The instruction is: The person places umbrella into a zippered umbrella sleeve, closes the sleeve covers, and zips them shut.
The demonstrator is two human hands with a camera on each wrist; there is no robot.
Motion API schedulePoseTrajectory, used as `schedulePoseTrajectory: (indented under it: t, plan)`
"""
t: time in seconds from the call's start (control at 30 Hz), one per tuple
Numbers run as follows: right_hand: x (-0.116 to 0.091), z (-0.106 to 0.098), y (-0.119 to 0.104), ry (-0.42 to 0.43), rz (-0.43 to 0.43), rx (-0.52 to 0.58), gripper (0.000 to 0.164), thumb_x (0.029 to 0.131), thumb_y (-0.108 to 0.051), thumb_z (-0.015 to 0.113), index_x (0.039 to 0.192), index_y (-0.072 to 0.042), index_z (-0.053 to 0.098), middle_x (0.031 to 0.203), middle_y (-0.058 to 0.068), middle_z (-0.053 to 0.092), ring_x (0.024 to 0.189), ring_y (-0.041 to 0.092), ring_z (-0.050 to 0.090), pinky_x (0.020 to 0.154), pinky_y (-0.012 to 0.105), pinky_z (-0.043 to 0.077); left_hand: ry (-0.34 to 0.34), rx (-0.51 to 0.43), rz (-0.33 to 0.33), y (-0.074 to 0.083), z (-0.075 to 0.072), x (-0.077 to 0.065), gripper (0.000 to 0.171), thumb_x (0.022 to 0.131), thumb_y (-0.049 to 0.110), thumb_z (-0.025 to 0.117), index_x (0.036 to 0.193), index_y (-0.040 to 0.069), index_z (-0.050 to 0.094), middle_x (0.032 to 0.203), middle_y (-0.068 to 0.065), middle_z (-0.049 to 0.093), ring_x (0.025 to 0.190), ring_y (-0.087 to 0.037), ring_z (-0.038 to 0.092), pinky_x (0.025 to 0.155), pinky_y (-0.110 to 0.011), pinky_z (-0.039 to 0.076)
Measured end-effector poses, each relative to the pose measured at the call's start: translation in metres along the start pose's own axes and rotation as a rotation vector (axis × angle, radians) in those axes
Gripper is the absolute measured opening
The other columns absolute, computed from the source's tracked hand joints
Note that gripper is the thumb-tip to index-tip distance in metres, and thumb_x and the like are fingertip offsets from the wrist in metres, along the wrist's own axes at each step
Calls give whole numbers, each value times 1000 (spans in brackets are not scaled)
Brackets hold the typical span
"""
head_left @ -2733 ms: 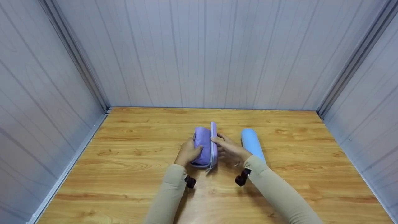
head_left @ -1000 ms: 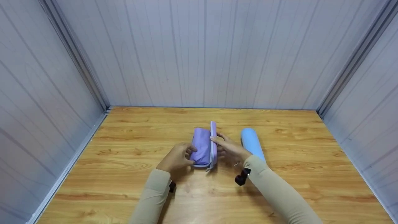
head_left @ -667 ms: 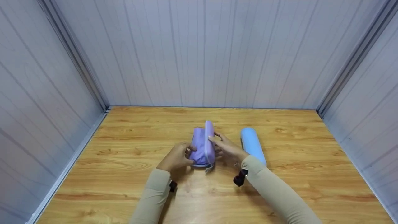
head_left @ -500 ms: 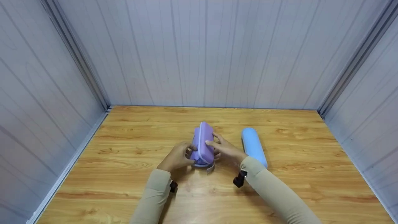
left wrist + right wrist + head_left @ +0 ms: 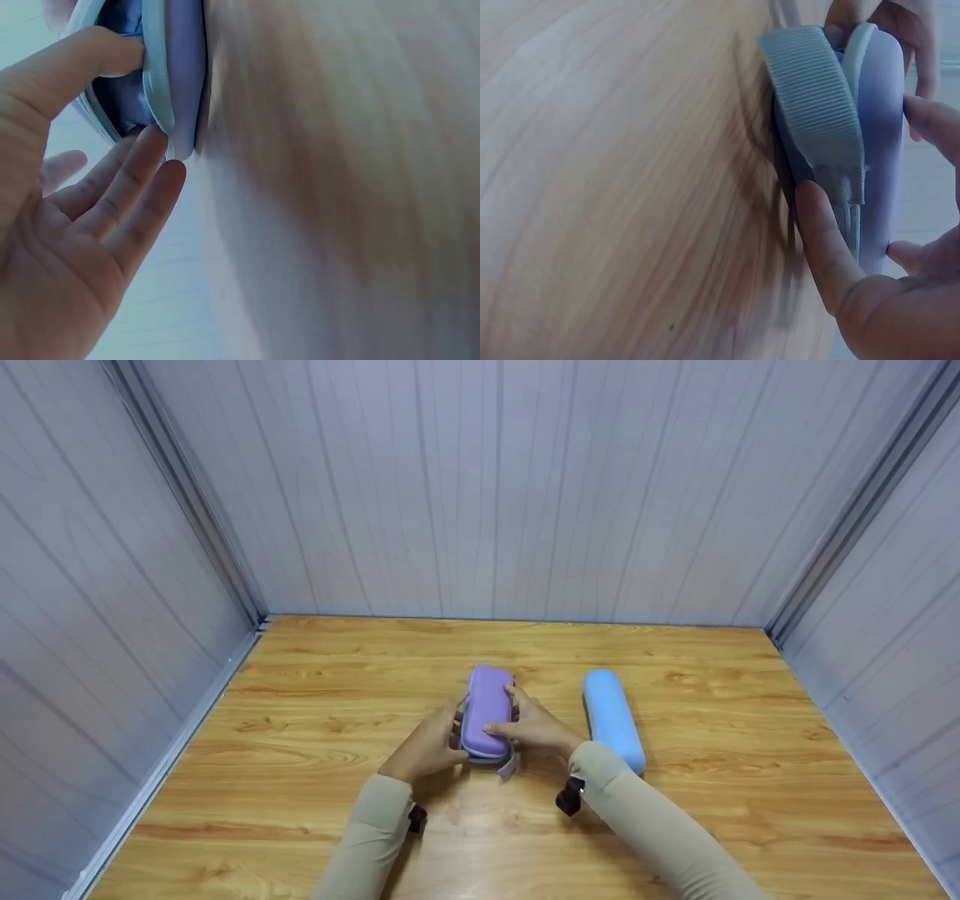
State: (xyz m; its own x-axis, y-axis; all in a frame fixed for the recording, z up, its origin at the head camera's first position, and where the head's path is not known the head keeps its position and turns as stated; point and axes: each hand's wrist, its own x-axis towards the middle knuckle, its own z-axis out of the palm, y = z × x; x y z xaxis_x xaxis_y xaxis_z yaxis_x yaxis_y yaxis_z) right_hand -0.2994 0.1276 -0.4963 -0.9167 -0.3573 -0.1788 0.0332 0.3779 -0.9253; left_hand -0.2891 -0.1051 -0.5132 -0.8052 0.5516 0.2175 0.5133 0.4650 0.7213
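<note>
A purple zip case (image 5: 489,709) lies on the wooden table with its lid down over its base. In the left wrist view its grey zip edge (image 5: 155,79) gapes at one end, with dark lining inside. My left hand (image 5: 426,746) holds that rim at the case's left side, thumb in the gap and fingers outside. My right hand (image 5: 541,730) grips the case from the right, thumb on top of the lid. A ribbed grey strap (image 5: 814,97) sticks out at the near end. Whatever lies inside is covered by the lid.
A long rounded blue case (image 5: 613,720) lies on the table (image 5: 750,765) just right of my right hand and forearm. Pale panelled walls (image 5: 495,487) close in the back and both sides of the table.
The lid stood upright beside a purple bundle in the base; my right hand has swung it leftward and down over the bundle. My left hand has slid from the bundle to the rim.
</note>
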Motion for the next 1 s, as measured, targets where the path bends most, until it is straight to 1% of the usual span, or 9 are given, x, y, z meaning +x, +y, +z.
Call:
schedulePoseTrajectory:
  t: [0.23,0.37,0.43,0.5,0.57,0.67,0.77,0.9,1.0]
  plan:
    - [2,2,1,23,-10,-70,105,86,-39,80,161,-7,13,156,32,24,139,42,36,112,49,34,-38,78,19,4,-5,-1,98,74,-1,80,153,-12,23,145,-30,44,128,-37,50,110,-46,38]
    - [2,5,0,47,-30,-153,104,86,-42,79,161,-7,16,154,31,27,138,39,36,113,51,31,-95,-32,6,5,-8,-3,104,75,11,86,154,-10,21,147,-29,41,127,-37,50,109,-47,39]
    - [1,6,-1,64,-40,-189,104,86,-43,78,160,-7,16,152,30,30,136,39,37,113,52,31,-127,-139,-40,6,-11,-5,106,77,17,86,156,-6,19,145,-27,44,122,-35,54,105,-47,43]
    - [1,7,-1,74,-36,-207,104,85,-43,79,161,-7,17,149,30,32,133,39,40,111,53,33,-127,-219,-93,6,-13,-5,101,82,19,82,157,-3,19,138,-25,50,117,-34,58,99,-47,48]
    - [1,8,-1,79,-32,-207,105,84,-43,80,161,-8,17,146,30,33,130,38,43,109,53,36,-101,-277,-178,6,-14,-4,92,88,22,77,158,1,21,130,-22,56,109,-32,61,94,-46,51]
    - [2,9,0,79,-15,-215,107,83,-46,80,161,-10,17,144,28,35,127,37,45,108,52,38,-43,-327,-288,5,-15,2,77,95,24,68,156,1,27,122,-20,61,100,-31,64,89,-46,53]
    - [2,9,0,79,-2,-213,107,83,-47,80,161,-11,16,144,27,35,127,36,44,109,51,37,-9,-374,-395,4,-15,13,68,98,26,62,152,-2,34,123,-20,60,99,-30,65,92,-46,52]
    - [2,8,1,82,2,-207,106,83,-46,80,161,-11,17,145,27,34,129,36,43,110,51,35,-1,-425,-466,-1,-13,28,61,100,26,57,149,-6,40,123,-20,63,100,-25,65,94,-43,51]
    - [3,9,2,77,-10,-223,107,83,-47,80,161,-9,17,146,28,34,130,36,42,112,51,33,1,-457,-489,-6,-12,37,57,101,24,55,148,-5,41,110,-17,68,87,-21,65,83,-39,55]
